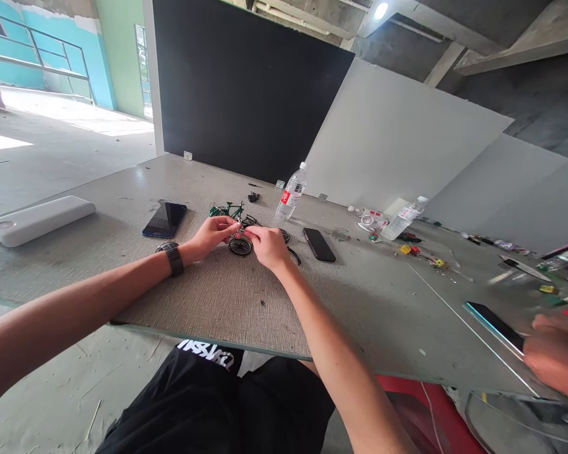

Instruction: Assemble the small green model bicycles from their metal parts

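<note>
My left hand (214,234), with a dark watch on its wrist, pinches the upper front part of a small model bicycle. From the other side my right hand (267,246) grips the same spot with closed fingers. The model's black spoked front wheel (240,246) hangs below my fingertips, and its rear wheel (284,235) shows behind my right hand. My fingers hide much of the frame. Just beyond them stands a green model bicycle (228,209). A curved black strip (294,255) lies beside my right wrist.
Phones lie left (165,219) and right (319,244) of my hands. A white device (40,221) rests far left. Beyond are a small black piece (253,197) and a plastic bottle (292,192). At right, another person's hand (556,353) is near a phone (495,325).
</note>
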### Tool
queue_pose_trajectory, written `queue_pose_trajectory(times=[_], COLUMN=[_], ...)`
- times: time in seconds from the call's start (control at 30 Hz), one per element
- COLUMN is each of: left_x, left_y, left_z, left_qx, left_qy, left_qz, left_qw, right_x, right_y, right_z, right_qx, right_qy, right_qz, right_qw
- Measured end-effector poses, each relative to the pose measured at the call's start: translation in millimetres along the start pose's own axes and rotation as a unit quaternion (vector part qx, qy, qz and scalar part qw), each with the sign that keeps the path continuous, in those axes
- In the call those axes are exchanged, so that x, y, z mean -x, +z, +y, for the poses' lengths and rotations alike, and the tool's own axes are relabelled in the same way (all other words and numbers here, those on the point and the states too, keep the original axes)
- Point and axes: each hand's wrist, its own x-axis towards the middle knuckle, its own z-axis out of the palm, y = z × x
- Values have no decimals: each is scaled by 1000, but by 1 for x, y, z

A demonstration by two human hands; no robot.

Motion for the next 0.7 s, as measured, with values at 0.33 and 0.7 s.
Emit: queue_pose_trajectory(times=[0.33, 0.7], left_x=[0, 2], left_y=[2, 2], left_z=[0, 2], left_qx=[34, 2], left_qy=[-40, -25], left_qz=[9, -10], left_qw=[999, 1000], right_x=[-3, -2], right_y=[5, -4], right_z=[3, 2], right_qx=[7, 11], right_qy=[-24, 24], right_qz=[35, 31], right_qw=[999, 999])
